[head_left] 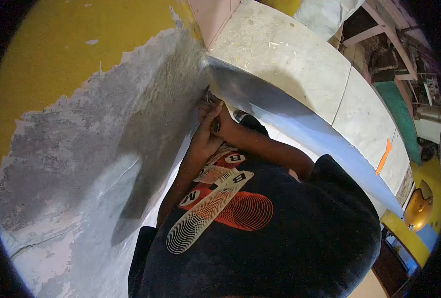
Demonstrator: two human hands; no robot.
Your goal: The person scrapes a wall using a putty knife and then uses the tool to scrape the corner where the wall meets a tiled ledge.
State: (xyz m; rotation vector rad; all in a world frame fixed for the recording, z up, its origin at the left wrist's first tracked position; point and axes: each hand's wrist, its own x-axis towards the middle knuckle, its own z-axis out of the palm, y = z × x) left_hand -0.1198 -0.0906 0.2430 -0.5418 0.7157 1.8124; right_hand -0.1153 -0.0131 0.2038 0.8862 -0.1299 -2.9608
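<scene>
My two hands are together at the corner where the scraped wall [106, 94] meets the edge of the white slab [285, 54]. My left hand [202, 140] is closed, its fingers overlapping the other hand. My right hand [226, 121] is closed too. From between them a small, dark, narrow tool [209, 95] points up against the corner. Its kind is hard to make out, as fingers cover most of it. Below the slab edge runs a grey-blue painted strip [290, 121], close to my right forearm.
Yellow paint [66, 44] remains on the upper wall above a bare grey patch. An orange tool [383, 158] lies on the slab, which carries small debris. A whitish sheet [324, 15] is at the top. Farther right are a golden rounded object [418, 211] and cluttered shelving.
</scene>
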